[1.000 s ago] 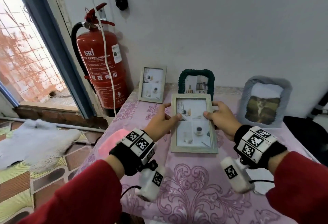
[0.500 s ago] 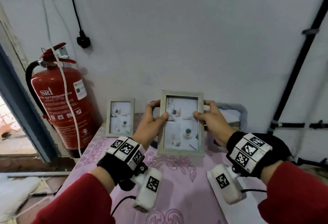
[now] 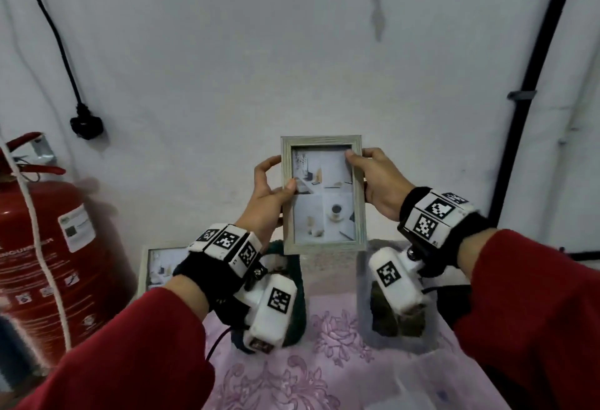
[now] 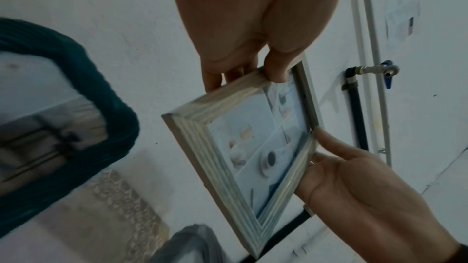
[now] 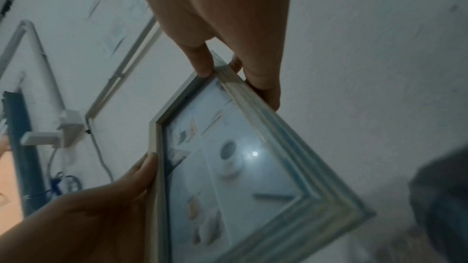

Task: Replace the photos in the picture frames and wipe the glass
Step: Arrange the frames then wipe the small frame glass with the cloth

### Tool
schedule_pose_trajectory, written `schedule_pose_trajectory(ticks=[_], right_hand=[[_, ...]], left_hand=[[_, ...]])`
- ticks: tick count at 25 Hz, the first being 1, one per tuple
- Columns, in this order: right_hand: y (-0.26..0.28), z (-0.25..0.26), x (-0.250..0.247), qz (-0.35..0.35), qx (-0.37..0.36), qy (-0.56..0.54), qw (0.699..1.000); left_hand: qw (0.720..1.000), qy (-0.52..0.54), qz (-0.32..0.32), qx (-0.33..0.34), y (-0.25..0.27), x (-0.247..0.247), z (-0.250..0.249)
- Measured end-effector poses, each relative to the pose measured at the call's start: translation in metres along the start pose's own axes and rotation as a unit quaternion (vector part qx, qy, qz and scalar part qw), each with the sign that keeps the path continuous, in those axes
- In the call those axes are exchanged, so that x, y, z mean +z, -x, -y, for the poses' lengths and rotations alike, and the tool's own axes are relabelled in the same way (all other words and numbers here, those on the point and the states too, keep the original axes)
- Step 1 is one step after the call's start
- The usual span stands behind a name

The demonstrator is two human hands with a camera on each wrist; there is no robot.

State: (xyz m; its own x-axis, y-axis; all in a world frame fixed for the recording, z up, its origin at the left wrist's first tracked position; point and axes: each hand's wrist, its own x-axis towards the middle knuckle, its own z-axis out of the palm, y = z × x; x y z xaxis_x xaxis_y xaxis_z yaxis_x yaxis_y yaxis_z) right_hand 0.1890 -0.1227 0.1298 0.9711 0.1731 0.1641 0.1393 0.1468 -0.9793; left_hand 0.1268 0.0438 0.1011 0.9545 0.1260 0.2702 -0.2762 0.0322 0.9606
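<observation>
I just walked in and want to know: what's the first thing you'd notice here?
The pale wooden picture frame held up in front of the white wall, with the left hand and right hand pinching its sides. Next, the big red fire extinguisher at the far left, beside the table with the pink flowery cloth.

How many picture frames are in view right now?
4. Pale wooden frame held up by both hands; matching frame by the wall, left; dark green knitted frame and grey frame below, partly hidden by the wrist cameras.
</observation>
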Motion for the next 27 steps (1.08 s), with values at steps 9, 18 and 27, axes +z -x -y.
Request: schedule_pose_trajectory(ticks=[9, 18, 27], right_hand=[[-0.099, 0.008, -0.063, 0.066, 0.062, 0.043, 0.995], [-0.159, -0.062, -0.123, 0.140, 0.080, 0.088, 0.983], [-0.178, -0.123, -0.143, 0.196, 0.150, 0.154, 0.957]], left_hand=[[0.997, -0.061, 0.036, -0.034, -0.112, 0.037, 0.030], [0.950, -0.288, 0.116, -0.026, -0.178, 0.058, 0.071], [0.869, -0.432, 0.199, -0.138, -0.212, 0.045, 0.116]])
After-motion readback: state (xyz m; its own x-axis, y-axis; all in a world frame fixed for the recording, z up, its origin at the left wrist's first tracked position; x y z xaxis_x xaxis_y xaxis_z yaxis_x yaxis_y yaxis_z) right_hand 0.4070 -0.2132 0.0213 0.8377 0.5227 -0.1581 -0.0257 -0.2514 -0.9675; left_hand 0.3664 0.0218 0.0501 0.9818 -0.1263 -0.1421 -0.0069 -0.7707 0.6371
